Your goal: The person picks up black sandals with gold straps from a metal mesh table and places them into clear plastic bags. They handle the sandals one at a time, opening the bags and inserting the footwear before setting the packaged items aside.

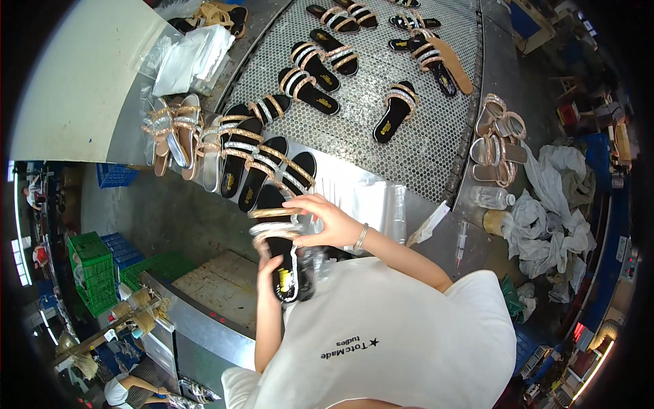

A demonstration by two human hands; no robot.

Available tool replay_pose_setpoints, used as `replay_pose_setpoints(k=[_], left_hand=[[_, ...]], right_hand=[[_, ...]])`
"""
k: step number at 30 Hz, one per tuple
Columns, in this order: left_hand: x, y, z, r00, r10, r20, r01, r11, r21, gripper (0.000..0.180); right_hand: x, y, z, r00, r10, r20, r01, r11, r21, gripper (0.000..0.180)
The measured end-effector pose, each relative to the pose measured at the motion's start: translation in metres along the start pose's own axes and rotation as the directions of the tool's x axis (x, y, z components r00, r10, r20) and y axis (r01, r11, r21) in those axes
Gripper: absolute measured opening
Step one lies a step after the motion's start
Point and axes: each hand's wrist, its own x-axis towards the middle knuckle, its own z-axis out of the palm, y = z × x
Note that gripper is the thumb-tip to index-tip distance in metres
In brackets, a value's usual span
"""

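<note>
A black slide sandal (281,258) with glittery gold and silver straps is held upright in front of my chest, its straps smeared by motion. My left hand (268,274) grips it from the side and below near one end, most of its fingers hidden behind the sole. My right hand (325,221), with bracelets at the wrist, has its thumb and fingers closed at the strap edge. Something dark and shiny behind the sandal is too blurred to tell. Just beyond my hands, several matching sandals (256,175) lie overlapping along the near edge of the work surface.
Pairs of sandals lie scattered over a perforated metal conveyor (354,160). Clear plastic bags (368,204) rest at its near edge, another stack of bags (194,60) at far left. Gold-soled sandals (495,146), a plastic bottle (494,198) and a syringe (462,240) are at right. Green crates (92,273) stand at left.
</note>
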Motion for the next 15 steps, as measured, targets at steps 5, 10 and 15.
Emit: replay_pose_setpoints(k=[5,10,15], left_hand=[[-0.125,0.042,-0.129,0.663,0.451,-0.597,-0.514,0.854,0.074,0.05],[-0.302,0.064,-0.263,0.098,0.815,-0.571,-0.994,0.05,-0.099,0.054],[-0.125,0.039,-0.148,0.442,0.67,-0.596,-0.582,0.72,0.378,0.045]], right_hand=[[-0.049,0.05,-0.019,0.969,0.108,-0.224,-0.145,0.977,-0.155,0.046],[-0.134,0.095,-0.048,0.772,0.282,-0.57,-0.495,0.828,-0.262,0.038],[-0.194,0.147,-0.052,0.552,0.295,-0.78,-0.729,0.625,-0.279,0.037]])
